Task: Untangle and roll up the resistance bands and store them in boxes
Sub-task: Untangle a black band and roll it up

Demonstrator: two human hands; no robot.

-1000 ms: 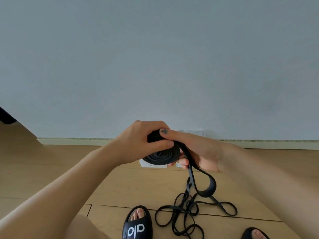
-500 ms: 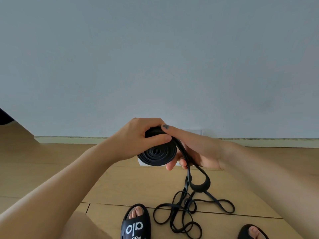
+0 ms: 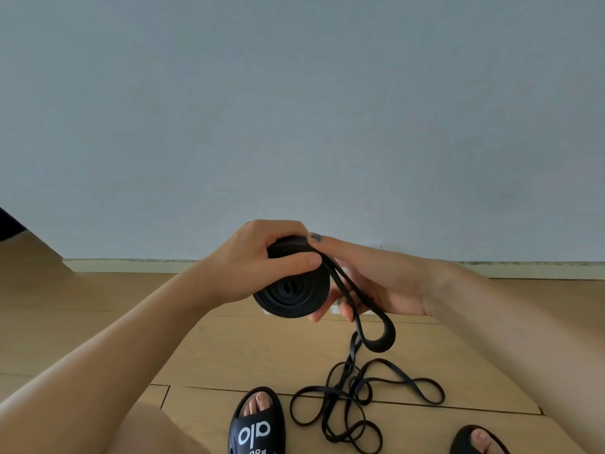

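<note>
The left hand [image 3: 258, 267] grips a black resistance band coil [image 3: 291, 291], thumb laid across its upper face and fingers curled over the top edge, so the flat spiral faces the camera above the wooden floor [image 3: 229, 352]. The right hand [image 3: 376, 283] meets the coil from the other side: its forefinger lies along the top edge, its lower fingers curl beneath the roll, and the loose tail of the band runs through its palm. That tail [image 3: 376, 335] drops from the coil in a doubled strip, bending into a hanging loop just below the right hand. From there a thin strand descends to a tangle of black bands [image 3: 347, 407] lying in loops on the floor, between two black slide sandals: the left one [image 3: 257, 427] bears white letters, the right one [image 3: 474, 442] is cut by the bottom edge. Behind the hands a pale skirting board [image 3: 131, 265] runs beneath a grey-blue wall [image 3: 294, 109].
</note>
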